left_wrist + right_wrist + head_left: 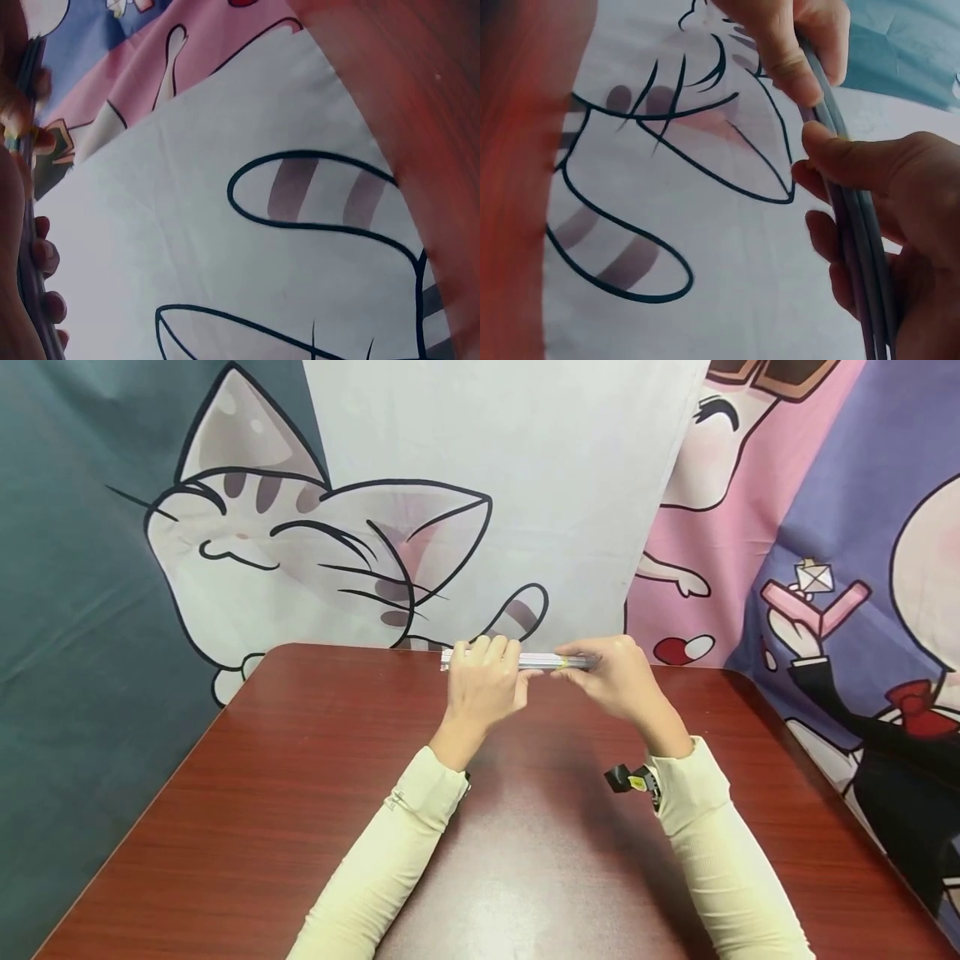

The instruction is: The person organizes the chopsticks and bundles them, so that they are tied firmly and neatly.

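Observation:
Above the far edge of the table, a slim bundle of long, thin grey rods [538,661] is held level between both hands. Its kind is not clear. The left hand [486,681] grips it near its left end, fingers wrapped over it. At its right end, the right hand [622,677] pinches it between thumb and fingers. A small yellow mark [562,662] shows beside the right fingertips. In the right wrist view, the rods [859,232] lie side by side, with the right hand [907,195] curled round them. Fingers hide parts of the bundle in every view.
A glossy red-brown table [300,793] spreads below the arms. Behind it hangs a cloth backdrop [585,485] with a cartoon cat and other figures. A small black device [630,778] with a yellow label sits at the right wrist.

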Motion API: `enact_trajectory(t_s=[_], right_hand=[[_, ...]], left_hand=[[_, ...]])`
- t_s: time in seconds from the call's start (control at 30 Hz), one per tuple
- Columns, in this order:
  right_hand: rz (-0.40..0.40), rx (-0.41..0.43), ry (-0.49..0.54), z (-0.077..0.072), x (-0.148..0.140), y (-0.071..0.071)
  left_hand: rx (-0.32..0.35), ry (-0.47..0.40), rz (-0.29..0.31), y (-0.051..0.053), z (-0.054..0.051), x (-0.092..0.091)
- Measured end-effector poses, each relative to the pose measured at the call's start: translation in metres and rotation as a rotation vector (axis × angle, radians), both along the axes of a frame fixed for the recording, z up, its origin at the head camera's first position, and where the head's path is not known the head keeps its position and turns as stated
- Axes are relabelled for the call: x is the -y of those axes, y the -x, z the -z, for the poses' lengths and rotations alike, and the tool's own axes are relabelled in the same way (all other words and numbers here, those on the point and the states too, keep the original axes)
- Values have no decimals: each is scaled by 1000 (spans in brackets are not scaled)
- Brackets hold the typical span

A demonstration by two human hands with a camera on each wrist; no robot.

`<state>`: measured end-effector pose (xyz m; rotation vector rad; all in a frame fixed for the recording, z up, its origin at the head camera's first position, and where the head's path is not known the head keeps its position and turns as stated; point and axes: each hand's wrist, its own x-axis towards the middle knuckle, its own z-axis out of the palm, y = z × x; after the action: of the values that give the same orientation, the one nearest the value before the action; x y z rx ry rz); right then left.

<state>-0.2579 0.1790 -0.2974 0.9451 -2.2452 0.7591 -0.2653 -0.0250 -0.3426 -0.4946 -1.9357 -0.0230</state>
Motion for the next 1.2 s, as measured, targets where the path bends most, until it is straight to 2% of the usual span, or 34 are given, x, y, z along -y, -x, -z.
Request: enact_trajectory(t_s=[0.1, 0.3, 0.4, 0.5, 0.6, 0.7, 0.8, 0.9, 0.97, 1.07, 1.13, 1.2], right_hand=[[32, -25, -32, -3, 5, 0], [-8, 17, -98, -3, 3, 1], [-19, 34, -65, -3, -6, 0], [-52, 16, -66, -2, -9, -1], [-74, 19, -115, 1, -6, -1], [-38, 48, -177, 0, -8, -2], [-6, 71, -164, 0, -22, -1], [-45, 89, -113, 3, -36, 2], [-89, 105, -81, 5, -41, 3], [-115, 130, -34, 6, -45, 3], [-104, 146, 21, 6, -48, 2], [-93, 169, 78, 6, -49, 0]], left_hand=[[-10, -8, -14, 0, 0, -3], [16, 45, 17, 2, -1, -2], [30, 46, 29, 2, 0, 1], [40, 47, 37, 1, 1, 2], [50, 74, 52, 0, 3, -1], [63, 95, 63, -1, 4, -2], [83, 104, 70, -2, 3, 2], [104, 118, 98, -3, 1, 11], [127, 83, 129, -3, -2, 21], [179, -56, 227, -2, -6, 38], [234, -175, 352, 1, -7, 46], [276, -281, 496, 5, -6, 47]])
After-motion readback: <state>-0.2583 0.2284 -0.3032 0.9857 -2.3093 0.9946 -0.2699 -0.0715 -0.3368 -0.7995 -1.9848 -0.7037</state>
